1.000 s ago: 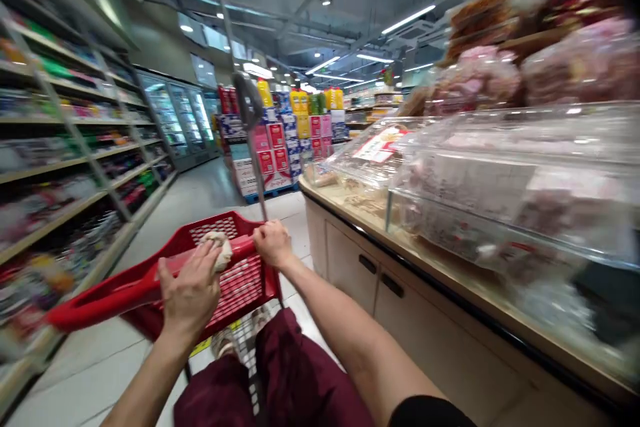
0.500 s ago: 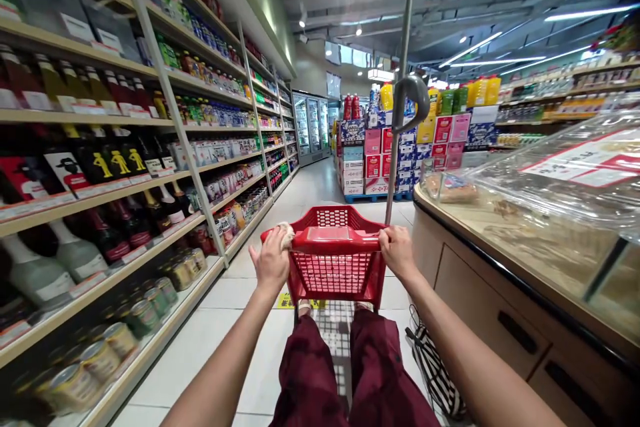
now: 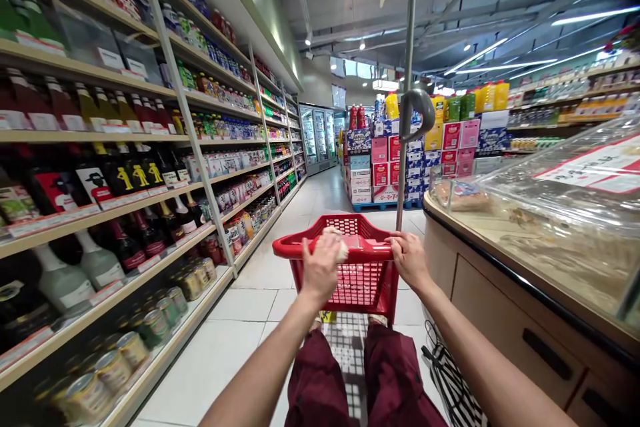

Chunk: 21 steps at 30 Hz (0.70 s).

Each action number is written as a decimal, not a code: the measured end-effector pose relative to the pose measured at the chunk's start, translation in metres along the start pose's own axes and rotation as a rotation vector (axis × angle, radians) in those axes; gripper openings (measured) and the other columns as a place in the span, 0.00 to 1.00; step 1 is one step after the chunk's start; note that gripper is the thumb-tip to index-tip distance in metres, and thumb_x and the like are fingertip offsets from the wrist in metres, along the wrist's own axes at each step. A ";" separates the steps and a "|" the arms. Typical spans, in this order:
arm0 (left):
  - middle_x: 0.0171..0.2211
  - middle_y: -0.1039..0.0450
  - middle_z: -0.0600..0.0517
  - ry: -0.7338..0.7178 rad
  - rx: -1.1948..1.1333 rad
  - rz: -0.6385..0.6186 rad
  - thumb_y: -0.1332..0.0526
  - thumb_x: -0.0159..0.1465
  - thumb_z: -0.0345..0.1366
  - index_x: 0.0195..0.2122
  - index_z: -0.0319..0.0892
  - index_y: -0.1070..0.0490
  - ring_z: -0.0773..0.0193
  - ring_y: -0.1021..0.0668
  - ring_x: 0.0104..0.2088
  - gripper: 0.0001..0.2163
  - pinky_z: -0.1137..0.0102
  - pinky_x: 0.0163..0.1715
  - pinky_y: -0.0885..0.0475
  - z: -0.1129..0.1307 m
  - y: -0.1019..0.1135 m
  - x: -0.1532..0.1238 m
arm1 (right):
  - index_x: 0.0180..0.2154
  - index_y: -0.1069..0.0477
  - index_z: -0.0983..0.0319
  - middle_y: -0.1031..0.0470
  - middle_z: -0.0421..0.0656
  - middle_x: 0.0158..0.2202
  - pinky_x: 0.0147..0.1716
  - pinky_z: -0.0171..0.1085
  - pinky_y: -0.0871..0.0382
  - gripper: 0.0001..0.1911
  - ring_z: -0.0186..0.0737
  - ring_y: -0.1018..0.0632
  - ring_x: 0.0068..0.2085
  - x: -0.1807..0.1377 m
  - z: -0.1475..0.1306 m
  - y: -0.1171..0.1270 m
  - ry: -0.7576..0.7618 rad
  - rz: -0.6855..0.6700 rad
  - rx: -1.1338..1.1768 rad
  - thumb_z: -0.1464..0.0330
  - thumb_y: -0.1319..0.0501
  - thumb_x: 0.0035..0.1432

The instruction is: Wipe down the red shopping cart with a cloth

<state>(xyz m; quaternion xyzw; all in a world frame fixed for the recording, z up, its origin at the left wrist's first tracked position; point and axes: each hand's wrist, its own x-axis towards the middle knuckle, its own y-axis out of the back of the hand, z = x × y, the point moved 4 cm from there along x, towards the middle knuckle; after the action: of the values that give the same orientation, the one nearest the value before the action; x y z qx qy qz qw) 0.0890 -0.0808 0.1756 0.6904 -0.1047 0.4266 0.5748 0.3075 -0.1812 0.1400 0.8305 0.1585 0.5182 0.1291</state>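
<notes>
Red cart [image 3: 389,292] | left fingers [image 3: 324,251] hold cloth [image 3: 342,252] against handle [image 3: 367,253] | right fingers [image 3: 400,244] grip handle | display case [image 3: 500,240]: wrapped bread [image 3: 466,198]

1. No word or number can be made out for certain.
2. Left, near: dark bottles [image 3: 123,177] bear yellow figures; neighbouring labels [image 3: 94,185] show a hatted figure. Shelf tags [image 3: 131,201] are too small to read.
3. Right, near: a red-and-white sign [image 3: 596,165] on the clear cover [image 3: 520,183], its characters blurred.
4. Far: stacked cartons [image 3: 380,174] carry unreadable print, the red ones pale squares.
</notes>
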 end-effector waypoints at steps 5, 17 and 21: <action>0.53 0.35 0.49 0.164 0.071 0.074 0.51 0.58 0.26 0.52 0.48 0.36 0.58 0.34 0.55 0.21 0.46 0.58 0.62 -0.027 0.009 -0.009 | 0.34 0.27 0.59 0.27 0.44 0.41 0.47 0.46 0.42 0.18 0.44 0.32 0.48 -0.004 0.006 0.002 -0.071 0.044 -0.067 0.64 0.55 0.56; 0.54 0.37 0.48 0.258 0.089 0.106 0.51 0.58 0.27 0.54 0.48 0.38 0.56 0.35 0.56 0.22 0.46 0.58 0.61 -0.047 0.015 -0.016 | 0.40 0.29 0.60 0.31 0.48 0.49 0.51 0.56 0.48 0.16 0.48 0.36 0.54 -0.011 -0.009 0.014 -0.115 0.146 -0.158 0.65 0.52 0.56; 0.56 0.39 0.50 0.044 -0.051 0.015 0.50 0.59 0.28 0.56 0.48 0.42 0.57 0.38 0.58 0.23 0.47 0.59 0.61 -0.002 -0.006 -0.004 | 0.46 0.32 0.58 0.31 0.46 0.50 0.55 0.54 0.49 0.17 0.45 0.35 0.54 -0.022 -0.068 0.003 0.079 0.063 0.099 0.67 0.51 0.56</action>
<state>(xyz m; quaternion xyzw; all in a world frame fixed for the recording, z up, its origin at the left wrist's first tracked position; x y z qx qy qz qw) 0.0895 -0.0789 0.1682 0.6654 -0.1082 0.4431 0.5910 0.2379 -0.1896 0.1523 0.8193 0.1629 0.5459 0.0650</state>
